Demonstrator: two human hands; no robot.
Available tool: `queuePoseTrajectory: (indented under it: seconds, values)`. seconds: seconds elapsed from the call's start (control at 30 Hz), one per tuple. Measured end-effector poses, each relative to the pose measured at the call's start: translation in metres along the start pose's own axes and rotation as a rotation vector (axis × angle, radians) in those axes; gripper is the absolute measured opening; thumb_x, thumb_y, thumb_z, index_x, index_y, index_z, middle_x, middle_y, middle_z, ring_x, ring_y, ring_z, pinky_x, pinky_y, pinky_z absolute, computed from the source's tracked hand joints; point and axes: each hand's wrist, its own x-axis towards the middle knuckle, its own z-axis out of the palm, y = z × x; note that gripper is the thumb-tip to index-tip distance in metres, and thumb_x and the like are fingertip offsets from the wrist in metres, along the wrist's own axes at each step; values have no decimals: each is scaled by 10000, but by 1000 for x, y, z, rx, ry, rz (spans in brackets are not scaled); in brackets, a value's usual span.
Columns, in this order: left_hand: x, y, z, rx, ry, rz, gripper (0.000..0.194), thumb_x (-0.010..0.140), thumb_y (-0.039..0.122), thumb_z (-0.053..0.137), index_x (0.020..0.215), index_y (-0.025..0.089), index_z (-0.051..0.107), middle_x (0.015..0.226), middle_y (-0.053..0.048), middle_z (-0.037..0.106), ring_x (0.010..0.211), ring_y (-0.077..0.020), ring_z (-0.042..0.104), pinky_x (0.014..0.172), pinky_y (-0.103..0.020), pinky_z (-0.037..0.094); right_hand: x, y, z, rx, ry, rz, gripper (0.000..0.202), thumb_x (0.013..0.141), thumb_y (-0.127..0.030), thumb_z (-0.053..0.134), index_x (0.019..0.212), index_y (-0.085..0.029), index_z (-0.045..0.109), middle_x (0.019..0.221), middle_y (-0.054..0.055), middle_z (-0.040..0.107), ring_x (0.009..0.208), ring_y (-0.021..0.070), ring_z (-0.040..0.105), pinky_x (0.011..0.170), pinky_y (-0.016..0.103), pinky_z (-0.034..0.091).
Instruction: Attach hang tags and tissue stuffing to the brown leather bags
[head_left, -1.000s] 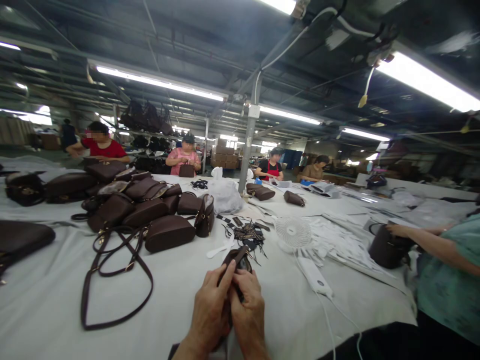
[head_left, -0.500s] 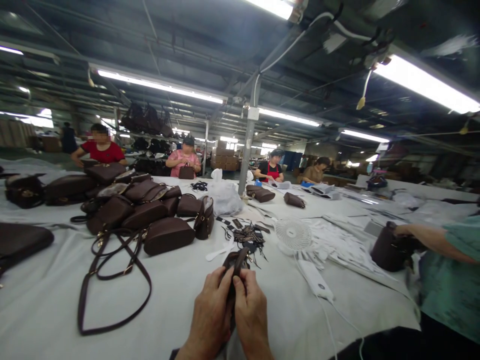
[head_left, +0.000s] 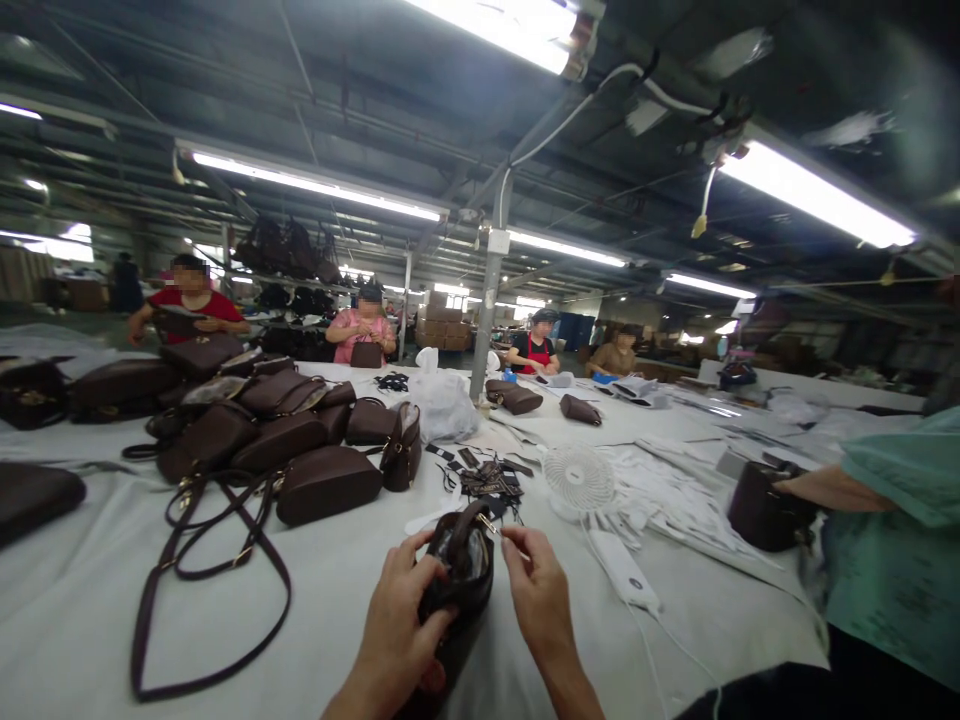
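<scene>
White cloth (head_left: 330,620) spreads beneath the fan (head_left: 578,480); left of it, nearer you, your left hand (head_left: 397,615) grips the bag (head_left: 481,585). Your right hand (head_left: 541,590) is by its clip (head_left: 488,524), grasp unclear; best brace the bag firmly.

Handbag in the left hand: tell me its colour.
The handbag is dark brown; head view shows it best.

left hand (head_left: 401,615) curled, right hand (head_left: 541,590) bent

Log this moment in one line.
left hand: holds brown bag, mouth open | right hand: beside gold hardware, contact unclear | white fan: on table
</scene>
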Motion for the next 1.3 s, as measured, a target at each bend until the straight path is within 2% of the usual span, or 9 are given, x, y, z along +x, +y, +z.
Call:
queuePoseTrajectory:
  seconds: [0.07, 0.13, 0.2, 0.33, 0.47, 0.57, 0.8, 1.03, 1.3]
  values:
    - [3, 11, -4, 113, 2, 34, 291, 618, 102, 646, 888, 206, 617, 1303, -118, 525, 1222, -351, 445, 1005, -551, 394, 20, 11, -1, -44, -44, 58, 261, 835, -367, 526, 971, -179, 648, 931, 84, 696, 852, 219, 660, 757, 302, 523]
    - [4, 24, -4, 208, 53, 103, 373, 606, 90, 658, 956, 205, 604, 1279, -125, 539, 1213, -358, 455, 996, -558, 404, 35, 16, 2, -97, -205, 54, 258, 832, -325, 528, 998, -173, 652, 862, 63, 709, 772, 202, 667, 714, 285, 506]
    - [2, 36, 5, 245, 92, 215, 288, 681, 75, 610, 935, 208, 584, 1172, -107, 587, 1110, -308, 534, 935, -488, 468, 44, 14, 6, -207, -324, 4, 189, 837, -249, 515, 925, -177, 666, 752, 33, 693, 699, 183, 649, 656, 262, 466]
    - [0, 48, 34, 238, -40, 418, 152, 758, 80, 532, 827, 212, 565, 927, -61, 641, 853, -224, 618, 756, -339, 541, 50, 6, 10, -564, -306, -245, 203, 869, -149, 467, 774, -187, 642, 773, 35, 648, 701, 159, 608, 622, 237, 388]
    - [18, 44, 44, 400, -106, 153, 514, 721, 116, 585, 1229, 79, 514, 1338, -215, 515, 1243, -354, 469, 1032, -483, 412, 50, 1, 3, -822, -265, -417, 221, 904, -124, 429, 812, -189, 619, 856, 53, 633, 689, 146, 586, 558, 239, 320]
    - [36, 45, 35, 493, -104, -28, 627, 756, 201, 595, 1329, 4, 434, 1366, -269, 476, 1284, -408, 410, 1066, -542, 331, 48, 2, -3, -788, -298, -450, 246, 929, -152, 399, 833, -193, 622, 838, 46, 646, 673, 141, 583, 553, 236, 313]
    - [48, 59, 18, 562, -131, -86, 384, 769, 193, 541, 1147, 137, 581, 1113, -170, 608, 1074, -365, 532, 937, -528, 384, 52, -2, -8, -379, -333, -230, 271, 886, -224, 419, 755, -195, 654, 668, 11, 658, 628, 149, 595, 612, 232, 389]
    - [46, 48, 13, 554, -203, -55, 303, 759, 65, 500, 1040, 116, 601, 1075, -150, 645, 1027, -299, 565, 911, -416, 429, 51, -11, -9, -380, -277, -303, 255, 873, -240, 387, 724, -189, 588, 673, 27, 622, 631, 156, 570, 615, 253, 406]
    - [37, 59, 19, 552, -261, -83, 363, 740, -2, 457, 1035, 160, 593, 997, -125, 689, 991, -293, 612, 835, -389, 480, 54, -14, -12, 37, -339, 237, 91, 656, -216, 488, 682, -211, 575, 560, -31, 616, 523, 150, 616, 479, 237, 478]
